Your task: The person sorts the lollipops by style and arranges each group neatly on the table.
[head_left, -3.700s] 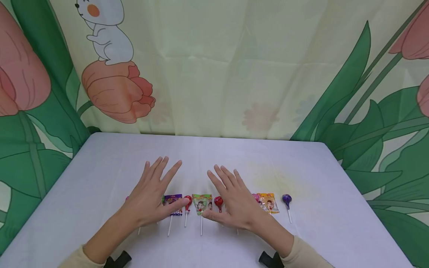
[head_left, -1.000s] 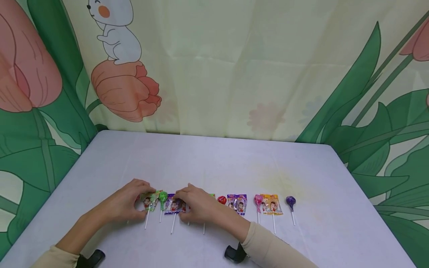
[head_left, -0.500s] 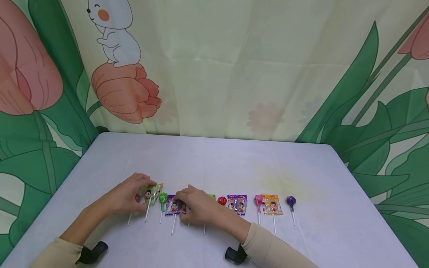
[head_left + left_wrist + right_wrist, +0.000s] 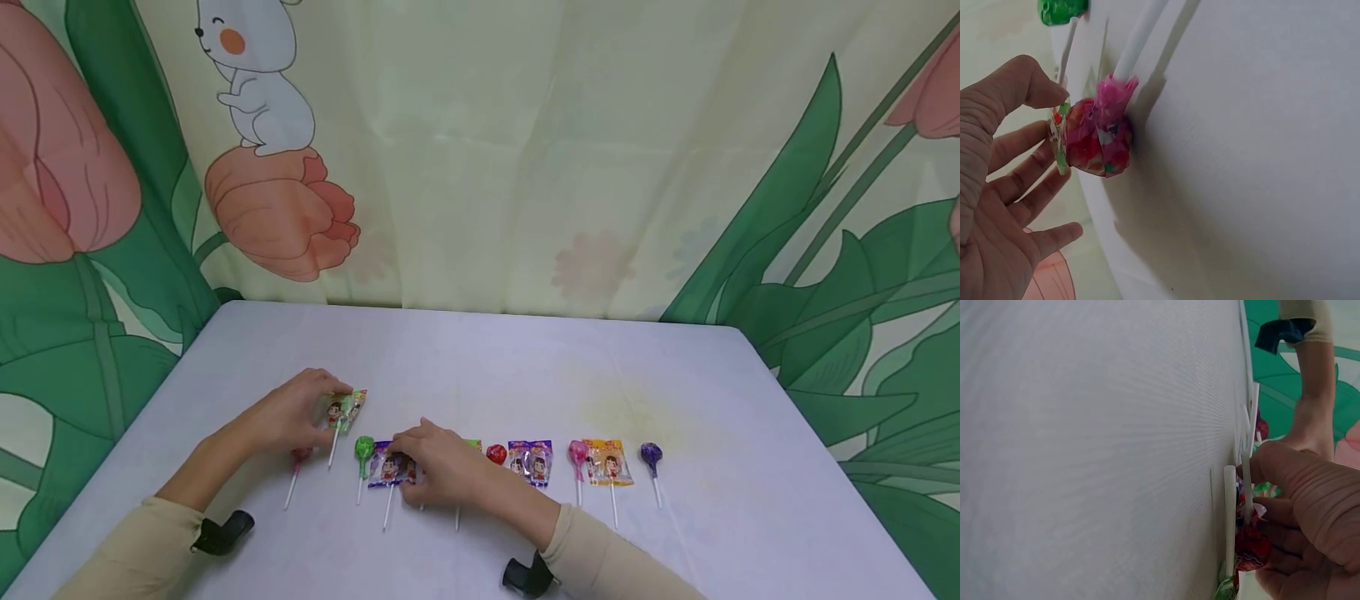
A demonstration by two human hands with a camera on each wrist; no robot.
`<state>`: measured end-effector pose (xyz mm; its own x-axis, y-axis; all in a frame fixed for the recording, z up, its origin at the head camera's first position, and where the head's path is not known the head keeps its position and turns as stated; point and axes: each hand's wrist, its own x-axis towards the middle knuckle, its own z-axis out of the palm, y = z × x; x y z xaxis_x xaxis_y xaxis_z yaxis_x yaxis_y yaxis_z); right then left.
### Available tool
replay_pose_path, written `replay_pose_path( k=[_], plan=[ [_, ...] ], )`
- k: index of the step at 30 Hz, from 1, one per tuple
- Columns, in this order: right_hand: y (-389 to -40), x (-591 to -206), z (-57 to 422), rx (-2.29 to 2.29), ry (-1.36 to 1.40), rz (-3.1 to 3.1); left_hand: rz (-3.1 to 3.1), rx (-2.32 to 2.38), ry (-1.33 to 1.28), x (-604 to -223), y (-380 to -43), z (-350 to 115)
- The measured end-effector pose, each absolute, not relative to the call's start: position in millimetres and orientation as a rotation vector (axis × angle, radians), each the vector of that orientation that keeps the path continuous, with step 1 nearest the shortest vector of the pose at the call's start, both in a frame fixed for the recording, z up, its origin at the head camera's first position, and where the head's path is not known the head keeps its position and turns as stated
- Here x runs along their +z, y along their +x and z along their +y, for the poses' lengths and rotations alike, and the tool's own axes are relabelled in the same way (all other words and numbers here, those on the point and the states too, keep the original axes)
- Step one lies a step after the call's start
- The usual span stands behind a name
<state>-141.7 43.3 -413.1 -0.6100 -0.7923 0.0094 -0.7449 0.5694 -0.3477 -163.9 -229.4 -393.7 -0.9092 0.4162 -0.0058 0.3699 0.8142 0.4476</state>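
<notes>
My left hand point(image 4: 296, 412) pinches a lollipop in a clear green packet point(image 4: 345, 410) between thumb and fingers, behind the row of lollipops. Below that hand lies a pink-red round lollipop point(image 4: 296, 465), which covers part of the held packet point(image 4: 1059, 140) in the left wrist view. My right hand point(image 4: 446, 467) grips the right edge of a lollipop in a purple packet point(image 4: 384, 468), low at the table. Under the right palm, a red round lollipop point(image 4: 1252, 547) shows in the right wrist view. A green round lollipop point(image 4: 364, 450) lies between the hands.
Right of my right hand, a red round lollipop point(image 4: 497, 453), a second purple packet point(image 4: 531, 461), a pink lollipop point(image 4: 577, 454), an orange packet point(image 4: 608, 462) and a dark purple lollipop point(image 4: 651, 454) line the white-covered table point(image 4: 480, 367). A printed curtain point(image 4: 465, 167) hangs behind.
Both hands, earlier spread above the row, came down to the lollipops. Since then my left hand has moved the green-packet lollipop away toward the back, uncovering the pink-red one; my right hand stays put.
</notes>
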Motion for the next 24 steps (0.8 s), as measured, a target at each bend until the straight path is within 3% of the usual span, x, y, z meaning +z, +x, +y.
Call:
replay_pose_path(
  k=[24],
  plan=[
    [-140.2,-415.0,45.2,-0.479,-1.352,2.660,2.857,0.681,0.507,-395.4,-234.1,-232.5]
  ],
)
